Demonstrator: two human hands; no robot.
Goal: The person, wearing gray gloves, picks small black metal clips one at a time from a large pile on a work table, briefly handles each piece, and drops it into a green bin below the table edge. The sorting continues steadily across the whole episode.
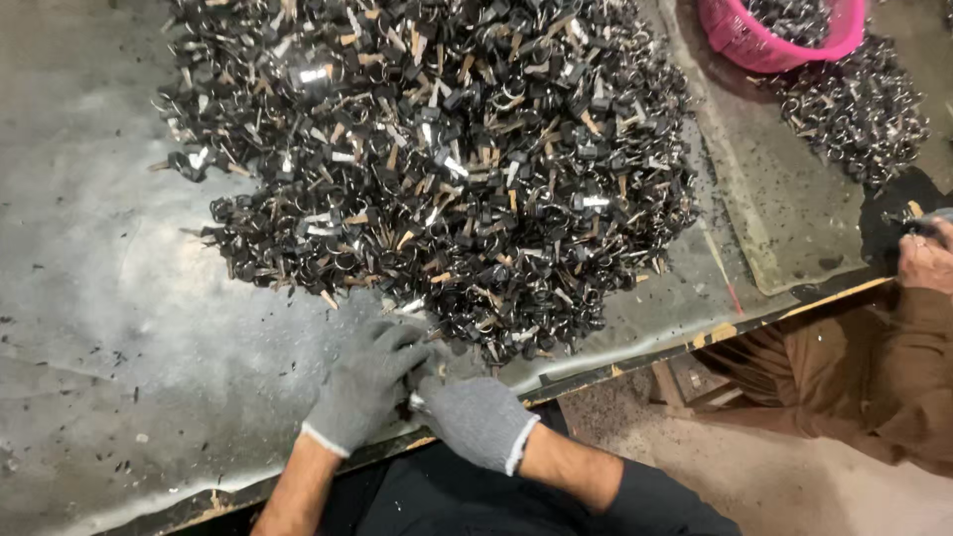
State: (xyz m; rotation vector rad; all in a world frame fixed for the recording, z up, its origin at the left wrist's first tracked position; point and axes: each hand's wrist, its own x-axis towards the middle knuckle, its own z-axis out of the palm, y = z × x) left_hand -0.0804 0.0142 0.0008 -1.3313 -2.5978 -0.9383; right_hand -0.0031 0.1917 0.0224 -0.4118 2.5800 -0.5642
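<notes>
Both my hands wear grey knit gloves and meet at the near edge of a worn metal-covered table. My left hand lies flat with its fingers reaching toward the near rim of a big heap of small black and metal parts. My right hand is curled beside it, and a small bright metal piece shows between the two gloves. Which hand grips that piece is hidden by the fingers.
A pink plastic basket holding more of the parts stands at the far right, with a smaller heap beside it. Another person in a brown sleeve sits at the right, a hand at the table edge.
</notes>
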